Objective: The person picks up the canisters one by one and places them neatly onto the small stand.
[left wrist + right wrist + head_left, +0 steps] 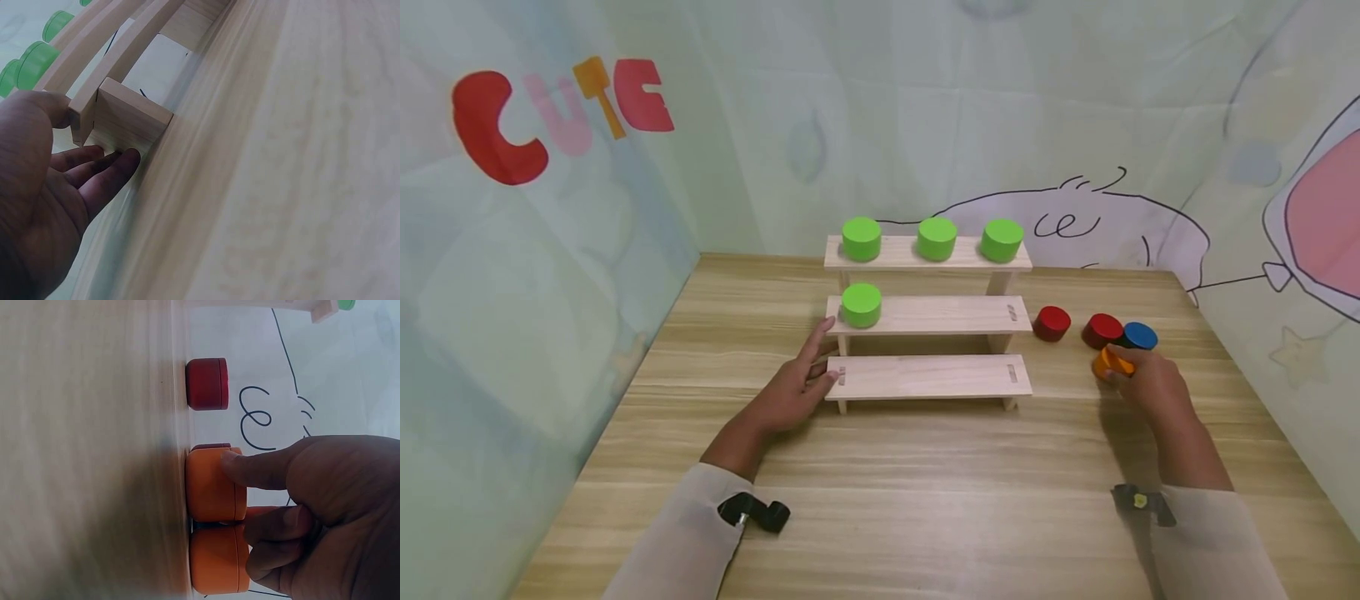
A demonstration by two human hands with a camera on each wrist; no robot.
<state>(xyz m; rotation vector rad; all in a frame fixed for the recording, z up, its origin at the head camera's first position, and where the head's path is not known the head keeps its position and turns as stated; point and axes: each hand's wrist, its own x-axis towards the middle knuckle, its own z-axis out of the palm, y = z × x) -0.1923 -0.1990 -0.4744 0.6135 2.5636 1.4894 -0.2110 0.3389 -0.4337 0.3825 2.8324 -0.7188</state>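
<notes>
A three-tier wooden stand (925, 379) bears three green round blocks (937, 240) on its top step and one green block (861, 306) on the middle step, at the left. My left hand (793, 387) is at the stand's left end, thumb touching the bottom step and the other fingers loosely extended beside it. In the left wrist view, those fingers (112, 178) lie near the side support. Right of the stand, my right hand (1153, 387) pinches an orange round block (212, 484) low at the table. A second orange block (215, 559) sits against it.
Two red round blocks (1052, 323) and a blue one (1140, 336) stand on the wooden table (925, 492), right of the stand. A printed cloth backdrop (880, 108) rises behind and along both sides of the table.
</notes>
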